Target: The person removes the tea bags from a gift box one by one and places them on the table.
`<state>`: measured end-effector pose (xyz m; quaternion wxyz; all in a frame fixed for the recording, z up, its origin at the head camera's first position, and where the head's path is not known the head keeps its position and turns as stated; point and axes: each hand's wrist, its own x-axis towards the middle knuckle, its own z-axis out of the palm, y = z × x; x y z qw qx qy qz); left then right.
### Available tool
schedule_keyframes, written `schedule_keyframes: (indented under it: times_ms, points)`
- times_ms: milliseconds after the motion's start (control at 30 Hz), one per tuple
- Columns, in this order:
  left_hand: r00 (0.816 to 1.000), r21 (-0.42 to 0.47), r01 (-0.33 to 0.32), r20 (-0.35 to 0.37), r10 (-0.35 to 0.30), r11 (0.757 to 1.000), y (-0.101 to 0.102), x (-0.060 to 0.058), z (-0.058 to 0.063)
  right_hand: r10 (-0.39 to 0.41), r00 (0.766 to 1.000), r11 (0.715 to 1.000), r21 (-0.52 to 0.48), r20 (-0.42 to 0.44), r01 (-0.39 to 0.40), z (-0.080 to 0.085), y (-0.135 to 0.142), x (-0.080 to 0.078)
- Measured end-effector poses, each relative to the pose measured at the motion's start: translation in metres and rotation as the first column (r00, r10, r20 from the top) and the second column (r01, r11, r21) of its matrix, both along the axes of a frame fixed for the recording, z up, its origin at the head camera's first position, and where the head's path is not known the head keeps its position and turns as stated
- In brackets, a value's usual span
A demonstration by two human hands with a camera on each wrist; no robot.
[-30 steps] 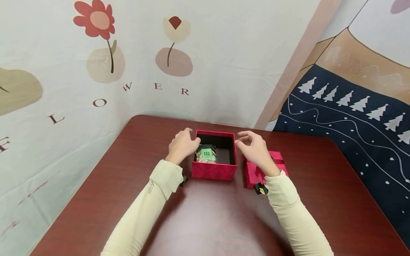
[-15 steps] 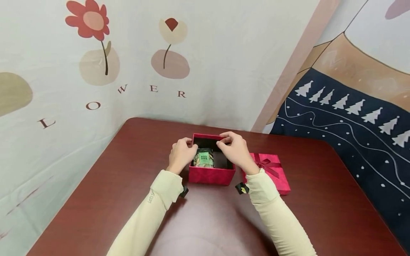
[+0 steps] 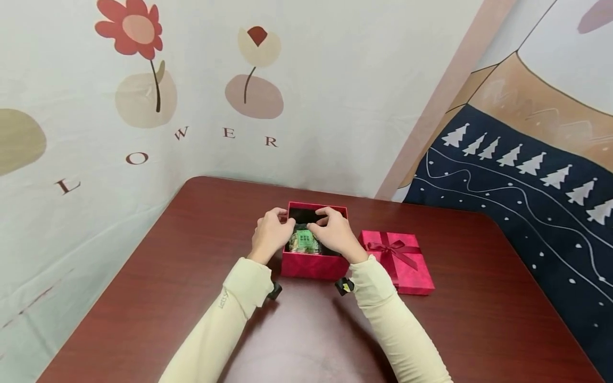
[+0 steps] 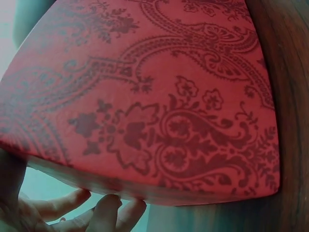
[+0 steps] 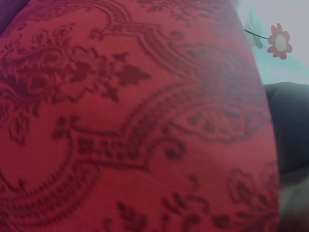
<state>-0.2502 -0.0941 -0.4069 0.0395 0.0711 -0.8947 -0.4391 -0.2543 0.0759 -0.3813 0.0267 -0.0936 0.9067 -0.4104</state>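
A red patterned gift box (image 3: 314, 266) stands without its lid on the table. Inside its left half sits a small packet (image 3: 304, 242) with a green label and dark top. My left hand (image 3: 272, 234) grips the box's left wall, thumb at the rim and fingers along the outside; the left wrist view shows those fingers (image 4: 104, 210) against the wall. Over the box's opening my right hand (image 3: 337, 233) is bent, thumb and forefinger apart, the thumb tip right at the packet's upper right edge. In the right wrist view the box's front (image 5: 145, 116) fills most of the picture.
To the right of the box lies its red lid (image 3: 402, 266) with a dark red ribbon bow. The brown table (image 3: 306, 330) has its back edge close behind the box. A printed cloth backdrop (image 3: 335, 106) hangs behind.
My right hand has moved left from beside the box's right wall to over its inside, close to the packet. The left hand has stayed at the left wall. More of the lid shows now.
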Motion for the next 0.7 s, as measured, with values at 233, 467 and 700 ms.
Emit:
schedule_keyframes:
  times_ms: [233, 467, 700]
  points:
    - [1.000, 0.001, -0.001, 0.008, 0.001, 1.000, 0.0013, -0.0004, -0.0009, 0.009, 0.994, 0.999, 0.045, 0.112, -0.014, -0.0055, -0.0044, -0.0026]
    - [1.000, 0.005, 0.006, 0.005, -0.006, 1.000, 0.0010, -0.0006, -0.0019, 0.020, 0.986, 0.998, 0.048, 0.163, -0.028, -0.0060, -0.0067, -0.0027]
    - [1.000, -0.003, 0.018, 0.009, -0.017, 1.000, -0.0009, -0.0013, -0.0004, 0.019, 0.984, 0.998, 0.049, 0.177, -0.028, -0.0068, -0.0074, -0.0058]
